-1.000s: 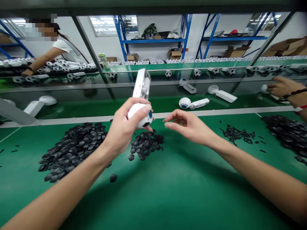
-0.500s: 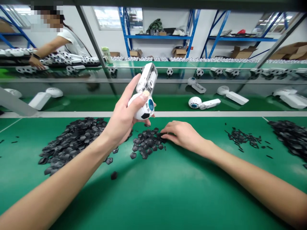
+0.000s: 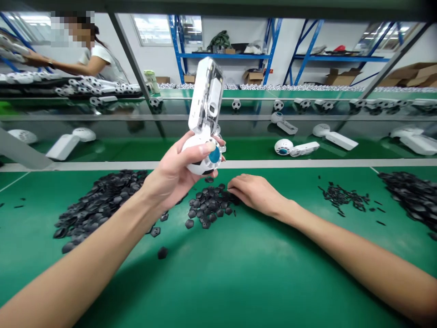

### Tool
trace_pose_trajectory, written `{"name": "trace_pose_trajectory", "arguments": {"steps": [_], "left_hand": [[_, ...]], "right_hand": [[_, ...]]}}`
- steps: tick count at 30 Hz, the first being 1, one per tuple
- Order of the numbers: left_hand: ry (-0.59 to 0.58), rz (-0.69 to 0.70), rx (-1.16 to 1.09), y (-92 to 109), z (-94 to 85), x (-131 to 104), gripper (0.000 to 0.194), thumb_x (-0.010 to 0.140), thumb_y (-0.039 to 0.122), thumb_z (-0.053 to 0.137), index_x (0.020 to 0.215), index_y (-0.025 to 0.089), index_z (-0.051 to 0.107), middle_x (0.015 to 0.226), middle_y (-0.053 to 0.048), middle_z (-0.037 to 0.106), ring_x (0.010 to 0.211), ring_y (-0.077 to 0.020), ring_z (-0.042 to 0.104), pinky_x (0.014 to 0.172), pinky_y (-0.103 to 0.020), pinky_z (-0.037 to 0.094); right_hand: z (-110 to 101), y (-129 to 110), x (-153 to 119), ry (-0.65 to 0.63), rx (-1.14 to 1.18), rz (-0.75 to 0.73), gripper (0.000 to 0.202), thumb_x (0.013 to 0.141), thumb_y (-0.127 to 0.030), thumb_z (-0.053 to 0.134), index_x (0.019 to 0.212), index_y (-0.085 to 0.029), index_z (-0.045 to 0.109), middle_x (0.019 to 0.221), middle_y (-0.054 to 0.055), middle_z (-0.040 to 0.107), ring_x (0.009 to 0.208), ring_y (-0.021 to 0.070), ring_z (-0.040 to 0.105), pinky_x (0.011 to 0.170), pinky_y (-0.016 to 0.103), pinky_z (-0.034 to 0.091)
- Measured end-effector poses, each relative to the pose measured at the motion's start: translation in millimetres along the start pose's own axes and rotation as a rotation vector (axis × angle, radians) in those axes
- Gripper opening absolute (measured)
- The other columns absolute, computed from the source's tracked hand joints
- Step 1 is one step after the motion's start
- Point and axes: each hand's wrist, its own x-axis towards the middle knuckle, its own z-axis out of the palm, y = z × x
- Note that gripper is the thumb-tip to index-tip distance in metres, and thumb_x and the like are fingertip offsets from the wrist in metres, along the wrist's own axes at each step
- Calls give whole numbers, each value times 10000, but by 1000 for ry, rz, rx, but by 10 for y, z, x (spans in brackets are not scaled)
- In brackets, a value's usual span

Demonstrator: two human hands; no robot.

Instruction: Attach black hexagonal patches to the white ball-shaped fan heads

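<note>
My left hand is closed around the ball-shaped end of a white device. The ball carries black soccer-ball patches and a blue disc, with my thumb near the disc's edge. Its rectangular body points upward, showing a partly clear, open-looking inside. Low on the green surface, my right hand has its fingers drawn together at the right edge of a small pile of black pentagon pieces. What lies between those fingertips is hidden. A larger pile of black pentagon pieces lies left, partly behind my left forearm.
Small black slivers and another dark pile lie at right. Beyond a pale rail, more white devices rest on a green strip. Across from me, a co-worker handles white parts beside heaped soccer-patterned devices.
The device in my left hand has tilted more upright, its body higher and closer to view. My right hand stays at the small pile. The co-worker's arm has lifted up and left.
</note>
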Motion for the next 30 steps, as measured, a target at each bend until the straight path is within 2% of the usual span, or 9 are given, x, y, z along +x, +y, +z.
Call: {"name": "trace_pose_trajectory", "arguments": {"steps": [2,5,7,11,13,15,18,23,30], "left_hand": [[-23,-31,-45,-17,-11,-5,333,799,357,840,1078,178,799,1174,-103,760,968,-242,737,644,-271,644],[-61,-78,-116,-69,-43,11,382,772,301,866,1125,195,765,1341,-119,744,989,-237,747,679,-284,648],[-85,-89,-118,-105,-57,30,493,723,315,934,1152,208,717,1268,-119,769,918,-221,746,656,-277,627],[-78,6,-36,-189,-50,45,653,704,595,990,1142,225,678,967,-63,754,725,-183,691,514,-251,542],[-53,79,30,-252,-40,29,658,790,779,850,1080,210,694,923,-63,735,644,-166,647,470,-265,506],[-21,146,120,-326,-32,-4,703,898,876,639,1063,197,720,926,-79,735,630,-169,628,485,-288,500],[27,244,313,-414,-18,-73,761,953,899,499,1059,188,751,914,-95,722,718,-207,643,573,-313,510],[62,395,552,-434,51,-181,705,964,863,542,1065,199,757,869,-51,691,728,-189,591,623,-294,463],[89,367,665,-408,155,-222,643,998,819,540,1024,206,732,875,-40,704,765,-202,599,660,-298,465]], "right_hand": [[-57,-7,-2,62,99,45,199,1108,-215,583,1107,-161,774,987,91,830,855,209,750,784,316,537],[-196,-72,-16,192,425,111,182,1062,-258,663,1056,-193,833,951,54,848,840,203,783,786,315,577],[-305,-147,-24,265,623,97,150,1009,-259,721,1027,-229,867,955,38,850,866,212,789,795,330,592],[-537,-322,-43,350,847,102,115,942,-282,815,1026,-246,883,964,34,839,834,201,777,801,350,626],[-636,-405,-59,380,991,173,169,885,-335,899,1011,-228,863,924,29,835,788,198,782,798,359,655],[-695,-479,-73,402,1128,238,275,807,-379,973,966,-213,822,867,18,823,745,198,789,796,369,681],[-687,-559,-77,368,1286,308,399,695,-386,1044,915,-203,766,817,1,804,719,194,795,806,375,700],[-576,-601,-50,309,1405,343,448,596,-369,1084,880,-191,786,836,-2,804,721,157,773,808,323,696],[-507,-603,-41,305,1368,356,466,566,-427,1086,827,-196,777,809,2,778,735,171,748,741,316,690]]}}
